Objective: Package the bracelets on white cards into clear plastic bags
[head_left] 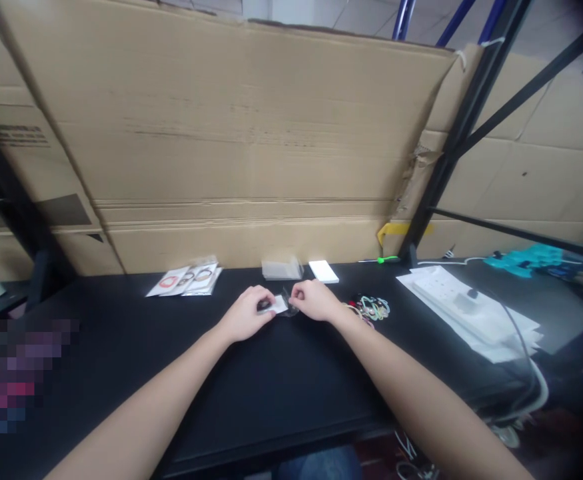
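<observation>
My left hand (250, 312) is closed on a small white card (277, 305) above the black table (281, 387). Something dark, perhaps a loop, shows at the fingertips, too small to make out. Facing it, my right hand (315, 300) pinches the edge of a clear plastic bag (289, 309) at the card's right end. I cannot tell how far the card is inside the bag. Just beyond my right wrist lies a tangle of colourful elastic bands or bracelets (375, 307), partly hidden by the forearm.
Several flat packets with ring-shaped bands on white cards (186, 279) lie back left. Behind my hands are a stack of clear bags (282, 269) and white cards (324, 271). A green-handled tool (387, 259), a power strip (454, 303) on papers and a cardboard wall (251, 133) surround them.
</observation>
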A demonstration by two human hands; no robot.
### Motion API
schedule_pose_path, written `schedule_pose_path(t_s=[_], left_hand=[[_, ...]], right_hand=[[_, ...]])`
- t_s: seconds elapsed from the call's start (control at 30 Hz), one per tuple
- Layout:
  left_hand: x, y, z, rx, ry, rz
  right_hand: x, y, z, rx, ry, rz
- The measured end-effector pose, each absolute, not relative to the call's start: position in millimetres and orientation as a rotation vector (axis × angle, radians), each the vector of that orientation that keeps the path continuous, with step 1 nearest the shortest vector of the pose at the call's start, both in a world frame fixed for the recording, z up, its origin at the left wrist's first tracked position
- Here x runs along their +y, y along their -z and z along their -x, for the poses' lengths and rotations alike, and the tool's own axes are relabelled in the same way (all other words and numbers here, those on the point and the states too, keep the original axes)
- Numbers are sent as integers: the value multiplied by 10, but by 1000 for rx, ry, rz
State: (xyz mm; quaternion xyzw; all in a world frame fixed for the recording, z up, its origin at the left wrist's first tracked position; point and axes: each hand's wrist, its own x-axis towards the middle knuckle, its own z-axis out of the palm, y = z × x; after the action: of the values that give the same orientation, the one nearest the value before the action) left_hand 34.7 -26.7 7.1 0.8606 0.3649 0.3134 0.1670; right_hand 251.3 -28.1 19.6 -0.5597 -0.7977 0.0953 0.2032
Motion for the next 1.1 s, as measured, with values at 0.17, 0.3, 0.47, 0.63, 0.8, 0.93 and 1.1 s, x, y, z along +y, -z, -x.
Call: schedule_pose_path(t_s=[0.17, 0.3, 0.47, 0.63, 0.8, 0.93, 1.1], left_hand=[[-243, -4, -362, 1052, -1026, -2331], [-251, 13, -362, 1049, -1029, -2327], [-262, 4, -363, 1019, -990, -2343], [-246, 23, -369, 1022, -978, -2334], [-262, 19, -371, 1011, -962, -2351], [-268, 2, -365, 1064, -918, -2444], [-244, -4, -369, 1211, -835, -2555]], right_hand=[[-269, -203, -2553, -2198, -267, 1508], [-258, -171, -2503, -2132, -402, 1506], [-205, -82, -2519, -1963, -879, 1598], [-147, -19, -2570, -1753, -1251, 1580], [-139, 1, -2566, -1713, -1348, 1551], [-163, -23, -2543, -1686, -1394, 1524], [-191, -123, -2568, -1671, -1429, 1484]])
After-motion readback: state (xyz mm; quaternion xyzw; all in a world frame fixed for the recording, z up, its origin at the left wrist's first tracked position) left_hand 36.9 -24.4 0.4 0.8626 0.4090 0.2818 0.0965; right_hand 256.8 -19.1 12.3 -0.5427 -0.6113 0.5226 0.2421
